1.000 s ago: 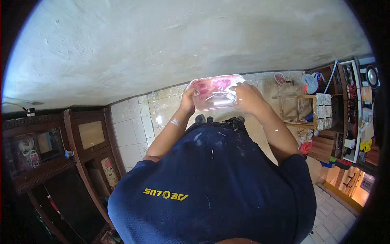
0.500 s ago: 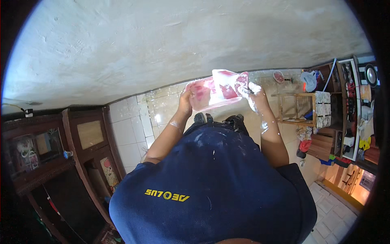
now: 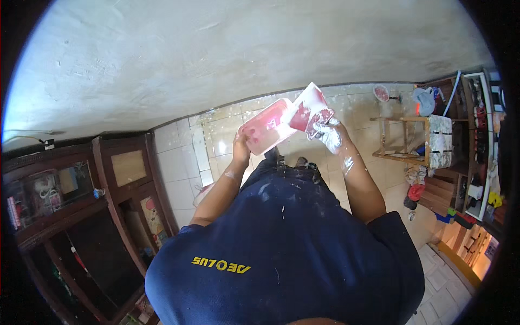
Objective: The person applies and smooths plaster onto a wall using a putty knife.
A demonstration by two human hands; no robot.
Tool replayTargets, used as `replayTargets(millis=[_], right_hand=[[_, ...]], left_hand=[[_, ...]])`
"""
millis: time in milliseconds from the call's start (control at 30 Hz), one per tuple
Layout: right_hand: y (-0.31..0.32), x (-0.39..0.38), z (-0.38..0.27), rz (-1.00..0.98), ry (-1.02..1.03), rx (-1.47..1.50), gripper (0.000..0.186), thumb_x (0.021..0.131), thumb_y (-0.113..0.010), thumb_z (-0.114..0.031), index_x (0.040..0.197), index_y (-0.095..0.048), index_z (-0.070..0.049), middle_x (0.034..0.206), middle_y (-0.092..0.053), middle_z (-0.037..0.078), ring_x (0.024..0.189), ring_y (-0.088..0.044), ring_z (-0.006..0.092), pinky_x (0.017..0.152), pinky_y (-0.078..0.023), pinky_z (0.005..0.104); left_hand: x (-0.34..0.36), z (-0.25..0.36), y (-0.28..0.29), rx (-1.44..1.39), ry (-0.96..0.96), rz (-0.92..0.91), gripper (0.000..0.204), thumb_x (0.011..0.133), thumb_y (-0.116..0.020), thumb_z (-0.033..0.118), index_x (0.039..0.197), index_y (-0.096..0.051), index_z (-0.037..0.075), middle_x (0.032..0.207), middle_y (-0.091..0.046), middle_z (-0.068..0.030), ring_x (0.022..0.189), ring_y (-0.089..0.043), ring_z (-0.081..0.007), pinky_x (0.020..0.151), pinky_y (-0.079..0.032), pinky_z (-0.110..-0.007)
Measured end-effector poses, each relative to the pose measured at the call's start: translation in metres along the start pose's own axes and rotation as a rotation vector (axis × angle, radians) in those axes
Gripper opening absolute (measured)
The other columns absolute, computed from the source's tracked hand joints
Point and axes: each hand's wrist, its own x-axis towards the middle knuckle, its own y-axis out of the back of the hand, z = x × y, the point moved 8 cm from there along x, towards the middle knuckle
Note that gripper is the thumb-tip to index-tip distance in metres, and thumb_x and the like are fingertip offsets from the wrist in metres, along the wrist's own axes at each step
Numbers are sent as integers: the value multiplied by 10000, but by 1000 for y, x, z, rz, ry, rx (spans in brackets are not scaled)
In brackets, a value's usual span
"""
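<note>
Parts of both grips are hidden: the left hand reaches under the lower left edge of the tray, where most of its fingers go out of sight, and the right hand covers the lower end of the flat scraper. The scraper overlaps the tray's right end; whether the two touch cannot be told. The dark rim of the frame cuts off the shelving at far right.

There are two hands, one tray and one scraper. One wooden stool stands at right, and one round reddish dish lies on the tiled floor at upper right.

The tray, held just above the middle of the frame, is shallow, rectangular and translucent pink, tilted and smeared with white paste. The left fingers clasp its edge; the right fingers, thickly coated in white, are closed around the scraper, whose reddish face carries a broad white layer
</note>
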Motion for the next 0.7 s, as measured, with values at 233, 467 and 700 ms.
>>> replayTargets(millis=[233,467,700], right_hand=[[59,15,31,-34,-9,124,256,802,-565,9,1054,-535,-21,911,-584,75,816,-600,219,715,-521,356],[107,30,97,101,-128,373,186,861,-538,-56,1048,-537,-62,892,-572,45,815,-580,197,744,-506,352],[101,58,92,199,-16,204,225,846,-572,-59,1066,-559,-103,935,-597,23,793,-598,146,676,-505,283]], left_hand=[[-34,-36,1,-106,190,198,428,839,-338,164,1229,-405,-1,1138,-514,-148,1062,-524,-275,894,-445,-393],[-24,-65,35,-113,290,340,402,757,-370,92,1133,-470,-10,1058,-551,-134,969,-576,-278,829,-489,-384],[25,-99,80,-260,351,209,376,724,-403,71,1083,-484,-6,986,-567,-117,940,-581,-273,797,-494,-379]])
